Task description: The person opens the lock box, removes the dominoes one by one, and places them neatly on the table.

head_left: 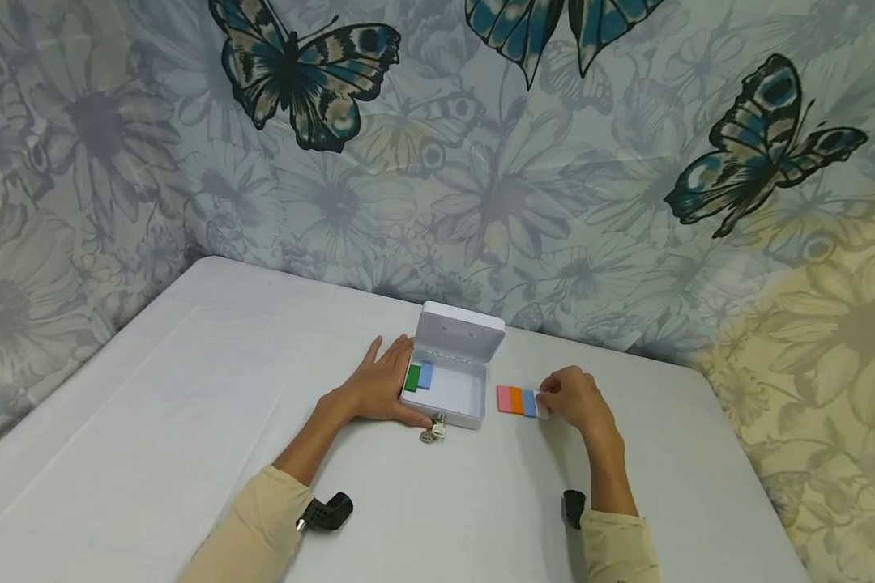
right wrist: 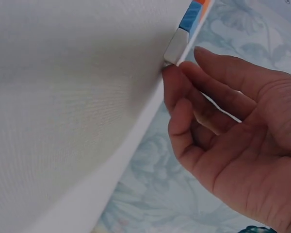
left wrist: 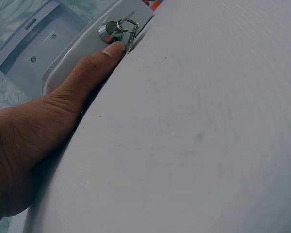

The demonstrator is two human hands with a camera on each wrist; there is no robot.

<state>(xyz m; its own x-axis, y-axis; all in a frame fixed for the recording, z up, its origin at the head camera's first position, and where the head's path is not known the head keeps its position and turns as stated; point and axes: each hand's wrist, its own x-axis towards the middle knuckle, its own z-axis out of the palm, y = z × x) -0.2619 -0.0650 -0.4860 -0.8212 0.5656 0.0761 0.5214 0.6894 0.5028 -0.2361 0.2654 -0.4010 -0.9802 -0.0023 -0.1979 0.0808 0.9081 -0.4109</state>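
A small white lockable box [head_left: 446,411] stands with its lid [head_left: 458,332] raised. My left hand [head_left: 379,387] rests against its left side, fingers spread, the thumb [left wrist: 94,68] laid straight along the front near the lock [left wrist: 106,32]. Inside, a green block [head_left: 412,378] and a light blue block [head_left: 425,376] lie side by side at the left. Right of the box is a row of a pink block [head_left: 505,398], an orange block [head_left: 516,400], a blue block [head_left: 528,402] and a white block [right wrist: 176,47]. My right hand [head_left: 578,397], fingers loosely bent, touches the white block's outer end; its thumb looks apart.
Keys on a ring [head_left: 430,435] hang from the lock at the box's front. The white-covered table [head_left: 189,405] meets a butterfly-patterned cloth [head_left: 496,194] at its back edge. Black devices [head_left: 328,512] sit at both wrists.
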